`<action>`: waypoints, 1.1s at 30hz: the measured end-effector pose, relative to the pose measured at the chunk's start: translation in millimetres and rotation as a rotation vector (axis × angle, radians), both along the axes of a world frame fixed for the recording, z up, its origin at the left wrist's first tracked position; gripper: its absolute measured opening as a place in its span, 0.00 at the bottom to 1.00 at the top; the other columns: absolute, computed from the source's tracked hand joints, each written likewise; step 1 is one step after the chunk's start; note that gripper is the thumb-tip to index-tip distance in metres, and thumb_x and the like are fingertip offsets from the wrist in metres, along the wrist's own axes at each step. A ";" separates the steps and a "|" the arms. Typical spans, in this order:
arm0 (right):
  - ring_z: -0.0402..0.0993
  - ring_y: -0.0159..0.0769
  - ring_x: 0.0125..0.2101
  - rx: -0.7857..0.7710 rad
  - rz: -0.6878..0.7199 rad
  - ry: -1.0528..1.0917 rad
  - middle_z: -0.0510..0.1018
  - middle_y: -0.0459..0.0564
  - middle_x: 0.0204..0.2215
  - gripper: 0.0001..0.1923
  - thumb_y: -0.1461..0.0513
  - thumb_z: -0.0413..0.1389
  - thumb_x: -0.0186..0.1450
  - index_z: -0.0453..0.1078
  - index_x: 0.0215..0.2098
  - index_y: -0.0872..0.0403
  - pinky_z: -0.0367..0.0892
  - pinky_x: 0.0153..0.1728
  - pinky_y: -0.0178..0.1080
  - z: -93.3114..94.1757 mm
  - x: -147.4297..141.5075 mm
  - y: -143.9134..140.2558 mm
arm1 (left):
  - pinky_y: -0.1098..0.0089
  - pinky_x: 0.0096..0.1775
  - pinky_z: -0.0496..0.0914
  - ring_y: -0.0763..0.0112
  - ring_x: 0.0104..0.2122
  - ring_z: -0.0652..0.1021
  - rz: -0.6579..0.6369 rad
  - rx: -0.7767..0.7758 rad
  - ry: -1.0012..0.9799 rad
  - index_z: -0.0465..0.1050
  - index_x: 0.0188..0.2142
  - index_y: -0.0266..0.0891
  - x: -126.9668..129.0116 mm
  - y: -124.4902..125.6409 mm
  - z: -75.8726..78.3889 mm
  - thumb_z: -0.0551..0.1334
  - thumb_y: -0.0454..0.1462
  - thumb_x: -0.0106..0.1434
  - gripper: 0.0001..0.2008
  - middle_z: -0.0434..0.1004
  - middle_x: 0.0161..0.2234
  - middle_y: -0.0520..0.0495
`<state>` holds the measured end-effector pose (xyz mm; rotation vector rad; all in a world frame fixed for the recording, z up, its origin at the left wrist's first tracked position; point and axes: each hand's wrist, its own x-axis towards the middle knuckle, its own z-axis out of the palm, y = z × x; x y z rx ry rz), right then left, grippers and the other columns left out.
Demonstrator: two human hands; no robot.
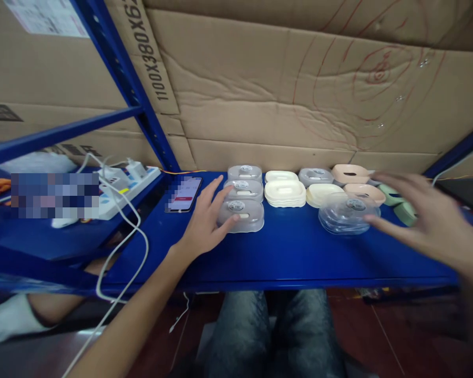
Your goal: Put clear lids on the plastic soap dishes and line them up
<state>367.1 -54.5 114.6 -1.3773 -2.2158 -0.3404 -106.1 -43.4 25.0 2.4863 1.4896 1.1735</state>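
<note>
My left hand [205,220] rests on the blue shelf [284,257] with its fingers spread, fingertips touching the nearest clear lidded box [246,216]. Two more clear lidded boxes [244,181] line up behind it. My right hand [425,223] is blurred, fingers apart, just right of a stack of clear lids [347,212], fingertips near its edge. It holds nothing that I can see.
Stacks of cream trays [286,193], pink trays [350,173] and green pieces [396,202] stand at the back. A phone [184,193] lies left of my left hand. A power strip [122,189] with white cables sits on the left shelf. Cardboard lines the back wall.
</note>
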 end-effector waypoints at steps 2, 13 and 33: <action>0.66 0.59 0.73 -0.059 0.102 -0.063 0.70 0.64 0.73 0.41 0.39 0.62 0.73 0.63 0.78 0.41 0.63 0.73 0.59 -16.7 5.2 20.1 | 0.39 0.77 0.53 0.43 0.79 0.57 -0.012 0.051 0.030 0.62 0.75 0.48 15.9 -0.2 10.2 0.57 0.54 0.78 0.31 0.54 0.80 0.37; 0.72 0.63 0.70 -0.231 0.122 -0.036 0.76 0.60 0.68 0.44 0.37 0.67 0.65 0.71 0.74 0.43 0.65 0.72 0.63 -58.7 20.7 71.8 | 0.37 0.72 0.61 0.33 0.73 0.67 -0.123 -0.269 0.404 0.68 0.72 0.43 116.6 83.9 43.6 0.68 0.53 0.69 0.37 0.70 0.72 0.32; 0.78 0.60 0.63 -0.092 -0.308 0.067 0.81 0.71 0.61 0.25 0.49 0.50 0.79 0.76 0.62 0.56 0.68 0.65 0.56 -53.8 132.3 55.7 | 0.52 0.65 0.68 0.39 0.68 0.72 -0.154 -0.451 0.385 0.62 0.75 0.40 122.9 128.4 36.5 0.70 0.48 0.67 0.41 0.70 0.68 0.29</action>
